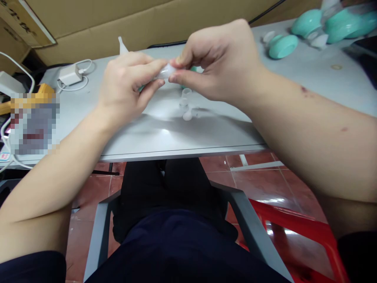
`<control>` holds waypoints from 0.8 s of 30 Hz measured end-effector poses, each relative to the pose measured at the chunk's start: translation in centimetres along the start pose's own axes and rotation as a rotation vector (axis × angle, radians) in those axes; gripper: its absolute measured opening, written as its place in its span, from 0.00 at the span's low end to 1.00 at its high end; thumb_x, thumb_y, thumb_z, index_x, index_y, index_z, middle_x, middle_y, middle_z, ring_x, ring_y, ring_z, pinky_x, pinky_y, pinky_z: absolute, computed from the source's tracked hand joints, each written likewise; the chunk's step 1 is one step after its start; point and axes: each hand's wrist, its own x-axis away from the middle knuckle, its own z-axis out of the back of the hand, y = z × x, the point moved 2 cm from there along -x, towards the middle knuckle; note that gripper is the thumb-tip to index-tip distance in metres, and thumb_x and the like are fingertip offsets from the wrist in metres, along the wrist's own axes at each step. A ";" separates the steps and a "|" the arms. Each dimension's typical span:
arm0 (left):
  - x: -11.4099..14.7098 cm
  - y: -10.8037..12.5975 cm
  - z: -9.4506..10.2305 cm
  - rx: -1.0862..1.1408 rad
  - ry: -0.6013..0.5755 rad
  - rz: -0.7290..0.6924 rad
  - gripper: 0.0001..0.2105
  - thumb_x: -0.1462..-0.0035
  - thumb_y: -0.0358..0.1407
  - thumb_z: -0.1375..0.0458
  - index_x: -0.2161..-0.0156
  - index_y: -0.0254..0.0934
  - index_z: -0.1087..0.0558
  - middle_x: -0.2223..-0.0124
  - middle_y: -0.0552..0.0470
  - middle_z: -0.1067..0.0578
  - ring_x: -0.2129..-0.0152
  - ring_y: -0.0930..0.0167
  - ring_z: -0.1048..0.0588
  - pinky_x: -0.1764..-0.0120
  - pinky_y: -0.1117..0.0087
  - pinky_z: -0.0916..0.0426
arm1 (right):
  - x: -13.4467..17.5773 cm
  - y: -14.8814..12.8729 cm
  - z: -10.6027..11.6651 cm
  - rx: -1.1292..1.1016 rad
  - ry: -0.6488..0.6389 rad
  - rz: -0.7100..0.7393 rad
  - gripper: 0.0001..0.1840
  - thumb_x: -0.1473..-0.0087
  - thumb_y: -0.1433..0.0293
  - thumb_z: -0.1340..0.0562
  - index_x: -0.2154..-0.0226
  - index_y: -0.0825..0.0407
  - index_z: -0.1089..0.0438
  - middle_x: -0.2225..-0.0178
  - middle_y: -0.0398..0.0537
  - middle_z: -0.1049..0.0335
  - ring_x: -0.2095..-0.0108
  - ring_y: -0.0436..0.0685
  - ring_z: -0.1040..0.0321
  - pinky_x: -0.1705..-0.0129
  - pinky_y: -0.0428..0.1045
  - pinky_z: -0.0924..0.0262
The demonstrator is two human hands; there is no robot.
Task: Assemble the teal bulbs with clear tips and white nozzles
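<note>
My left hand (126,80) is closed around a small translucent plastic piece (167,71), with a bit of teal showing between the fingers. My right hand (218,59) pinches the whitish end of the same piece between thumb and fingers, so both hands meet on it above the table. A white tapered tip (122,46) sticks up behind my left hand; whether it joins the held piece is hidden. Below the hands, a small clear plastic cup (185,96) stands on the table beside a small white round part (187,114). Something teal shows partly behind my right fingers.
Several teal bulbs (283,46) with clear and white fittings lie at the right back of the grey table (176,147). A white charger (70,74) with its cable lies at the left. Cardboard (118,19) rises behind. A red stool (297,220) stands below right.
</note>
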 end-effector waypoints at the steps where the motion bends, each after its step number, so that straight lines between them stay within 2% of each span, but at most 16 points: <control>1: 0.1 0.1 -0.3 0.018 0.007 -0.006 0.23 0.20 0.57 0.40 0.40 0.54 0.06 0.48 0.45 0.08 0.51 0.51 0.11 0.43 0.48 0.16 | -0.1 -0.2 -0.1 -0.041 -0.045 -0.051 0.25 0.33 0.45 0.13 0.60 0.45 0.18 0.55 0.54 0.13 0.48 0.71 0.14 0.42 0.64 0.14; 4: 0.4 -0.6 -1.2 0.063 0.070 -0.009 0.23 0.18 0.57 0.43 0.42 0.50 0.08 0.52 0.46 0.10 0.54 0.54 0.14 0.44 0.50 0.19 | -0.4 -0.8 -0.7 -0.170 -0.135 -0.203 0.26 0.30 0.43 0.15 0.45 0.41 0.14 0.55 0.53 0.12 0.46 0.73 0.12 0.52 0.61 0.12; 6: 0.4 -1.8 -2.0 0.030 0.020 0.056 0.25 0.14 0.58 0.46 0.42 0.48 0.11 0.50 0.47 0.11 0.53 0.57 0.17 0.41 0.51 0.21 | -0.7 -1.2 -0.9 -0.218 -0.140 -0.241 0.30 0.31 0.42 0.14 0.39 0.39 0.14 0.55 0.52 0.11 0.47 0.73 0.10 0.55 0.60 0.12; 9: 0.1 -3.6 -2.5 -0.047 -0.093 0.136 0.29 0.10 0.64 0.53 0.37 0.48 0.17 0.43 0.52 0.11 0.49 0.60 0.22 0.37 0.51 0.24 | -1.1 -1.2 -0.5 -0.230 -0.102 -0.252 0.34 0.35 0.43 0.13 0.35 0.36 0.14 0.54 0.50 0.10 0.46 0.73 0.10 0.57 0.59 0.13; 12: -0.1 -4.2 -2.3 -0.033 -0.124 0.187 0.27 0.11 0.68 0.51 0.37 0.53 0.19 0.41 0.54 0.10 0.50 0.59 0.20 0.43 0.48 0.22 | -1.3 -0.4 0.8 -0.160 -0.028 -0.228 0.32 0.38 0.44 0.12 0.39 0.34 0.13 0.55 0.49 0.11 0.44 0.73 0.11 0.55 0.59 0.13; 15: -0.1 -3.7 -2.2 0.069 -0.133 0.264 0.26 0.16 0.71 0.44 0.39 0.55 0.20 0.44 0.52 0.09 0.53 0.56 0.16 0.51 0.45 0.21 | -1.2 0.3 2.4 -0.063 0.067 -0.137 0.24 0.40 0.45 0.12 0.49 0.35 0.12 0.59 0.48 0.16 0.48 0.71 0.13 0.48 0.62 0.14; 17: -0.3 -3.2 -2.4 0.128 -0.129 0.279 0.29 0.18 0.74 0.44 0.36 0.54 0.24 0.49 0.53 0.09 0.57 0.58 0.18 0.54 0.45 0.21 | -1.2 0.6 2.9 -0.021 0.103 -0.080 0.22 0.41 0.45 0.12 0.56 0.38 0.13 0.60 0.48 0.18 0.52 0.69 0.16 0.42 0.63 0.16; 21: -1.6 -3.5 -2.4 0.109 -0.159 0.289 0.39 0.22 0.83 0.44 0.26 0.59 0.33 0.49 0.58 0.11 0.60 0.62 0.24 0.53 0.46 0.24 | -1.3 0.8 2.8 0.007 0.099 -0.003 0.26 0.37 0.44 0.13 0.62 0.46 0.15 0.62 0.50 0.20 0.57 0.64 0.22 0.42 0.62 0.19; 24: -2.6 -4.9 -2.8 0.066 -0.213 0.285 0.44 0.26 0.88 0.49 0.24 0.61 0.33 0.45 0.56 0.14 0.59 0.64 0.26 0.54 0.47 0.25 | -1.3 0.5 2.9 0.045 0.091 0.006 0.28 0.35 0.42 0.15 0.62 0.48 0.15 0.63 0.51 0.21 0.59 0.63 0.25 0.41 0.62 0.20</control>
